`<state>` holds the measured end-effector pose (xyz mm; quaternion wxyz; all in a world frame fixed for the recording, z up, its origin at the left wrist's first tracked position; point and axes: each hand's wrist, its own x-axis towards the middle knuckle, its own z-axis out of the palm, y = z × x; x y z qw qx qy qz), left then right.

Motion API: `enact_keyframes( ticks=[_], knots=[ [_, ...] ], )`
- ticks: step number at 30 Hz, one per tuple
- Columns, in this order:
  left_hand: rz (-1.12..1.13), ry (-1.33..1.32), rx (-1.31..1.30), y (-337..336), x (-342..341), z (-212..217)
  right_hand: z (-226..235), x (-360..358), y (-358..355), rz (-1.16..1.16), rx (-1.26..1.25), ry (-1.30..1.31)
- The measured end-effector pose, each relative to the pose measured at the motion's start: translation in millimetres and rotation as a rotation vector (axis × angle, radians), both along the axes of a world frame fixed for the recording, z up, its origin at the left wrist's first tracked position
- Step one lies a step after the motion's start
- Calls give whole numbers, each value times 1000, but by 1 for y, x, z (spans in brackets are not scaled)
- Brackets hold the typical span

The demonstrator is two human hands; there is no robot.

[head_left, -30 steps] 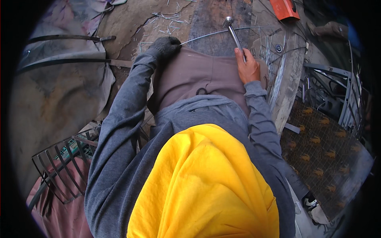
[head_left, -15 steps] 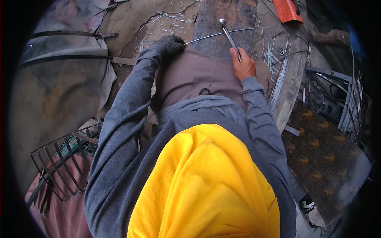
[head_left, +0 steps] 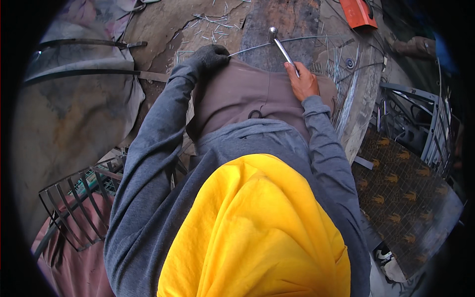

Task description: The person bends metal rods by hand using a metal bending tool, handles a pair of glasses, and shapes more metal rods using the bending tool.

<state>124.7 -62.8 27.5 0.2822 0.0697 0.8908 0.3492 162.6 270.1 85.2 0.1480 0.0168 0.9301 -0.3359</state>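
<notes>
In a dark grey glove, my left hand [head_left: 213, 56] is closed around one end of a thin metal rod [head_left: 252, 48]. The rod runs to the right, slightly bowed, over a dark wooden board [head_left: 281, 15]. My bare right hand [head_left: 304, 83] grips the shaft of a steel hammer [head_left: 284, 51], whose shiny rounded head is uppermost and lies close to the rod. From this angle I cannot tell whether head and rod touch. Brown cloth covers my lap between both hands.
Short cut rod pieces [head_left: 215, 24] lie scattered at the far left of the board. A bundle of long thin rods [head_left: 349, 99] lies at the right. An orange tool case [head_left: 357, 14] is at the far right. Metal frames [head_left: 428, 116] and a patterned sheet [head_left: 401, 198] stand to my right, a barred rack [head_left: 81, 198] to my left.
The hammer's head has shifted slightly to the left and its shaft is tilted more. The rod's right part sits a little lower. My left hand stays nearly in place.
</notes>
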Motion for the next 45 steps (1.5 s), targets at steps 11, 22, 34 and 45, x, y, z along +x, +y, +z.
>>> enact_keyframes(
  ticks=[11,22,34,45],
  knots=[
    [124,28,-12,7,13,10,22,0,-17,-16,-89,106],
    [77,54,-46,4,8,-2,6,0,-16,8,22,-2],
    [118,27,-14,6,8,1,2,-1,-11,-21,29,76],
    [72,60,-51,7,6,1,24,3,-25,-1,-140,227]
  ],
)
